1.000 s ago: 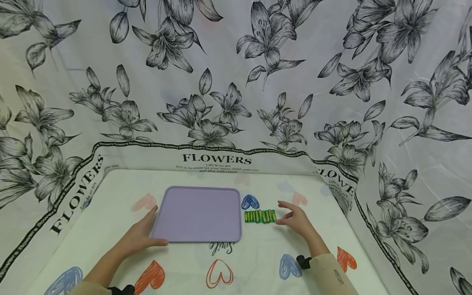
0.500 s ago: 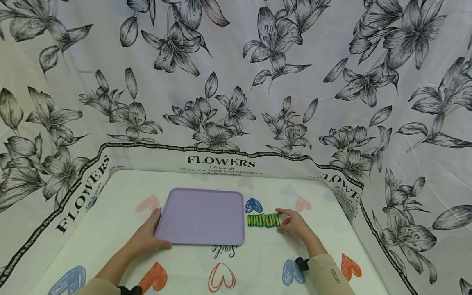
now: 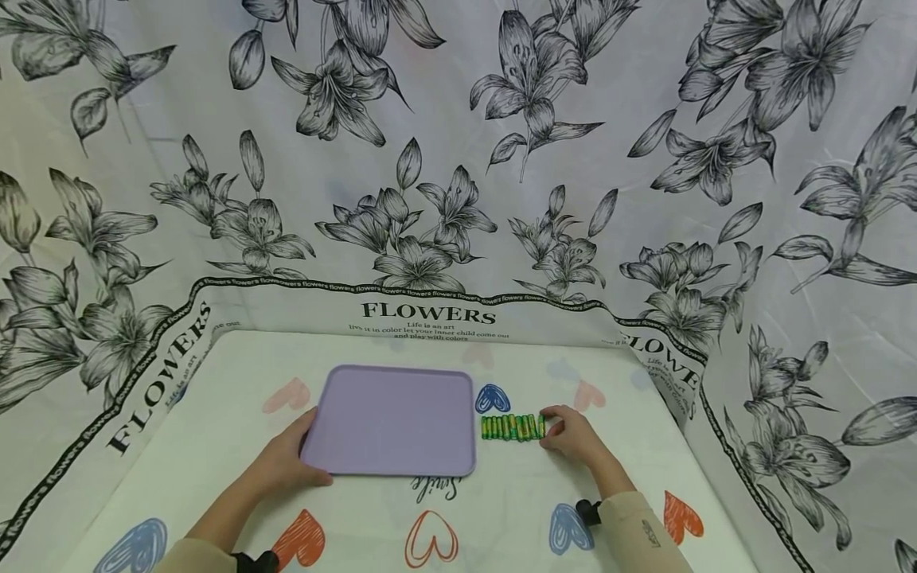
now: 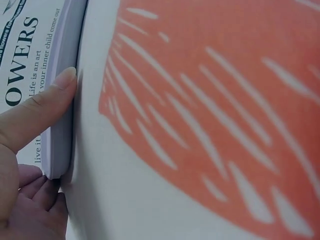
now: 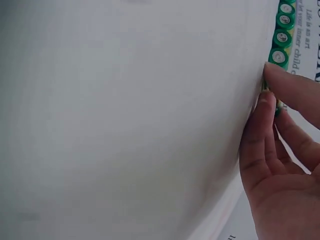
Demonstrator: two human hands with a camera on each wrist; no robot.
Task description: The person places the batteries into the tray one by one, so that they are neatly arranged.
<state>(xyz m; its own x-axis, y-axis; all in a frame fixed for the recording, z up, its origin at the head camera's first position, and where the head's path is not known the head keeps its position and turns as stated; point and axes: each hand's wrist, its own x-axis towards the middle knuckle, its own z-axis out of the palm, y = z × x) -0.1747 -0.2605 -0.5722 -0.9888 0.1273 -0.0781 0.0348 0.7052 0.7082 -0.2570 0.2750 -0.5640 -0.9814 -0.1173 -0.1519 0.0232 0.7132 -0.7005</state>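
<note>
A purple rectangular tray [image 3: 394,422] lies on the table. My left hand [image 3: 282,458] holds its near left corner; in the left wrist view the thumb [image 4: 47,107] lies along the tray's side wall [image 4: 61,130] and the other fingers bend at the corner. To the right of the tray, several green-and-yellow batteries [image 3: 507,427] lie side by side in a row. My right hand [image 3: 571,439] pinches the battery at the row's right end between thumb and fingers. In the right wrist view this battery is mostly hidden by the fingertips, while the other batteries' round ends [image 5: 283,37] show beyond.
A white tablecloth [image 3: 358,525] printed with hearts and lettering covers the table. Behind and at both sides hangs a white curtain [image 3: 458,95] with black flower drawings. A blue heart print [image 3: 493,398] lies just behind the battery row.
My right hand has come in closer to the row's right end, and its thumb and fingers have closed on the end battery. The left hand stays at the tray's corner. The view has shifted slightly.
</note>
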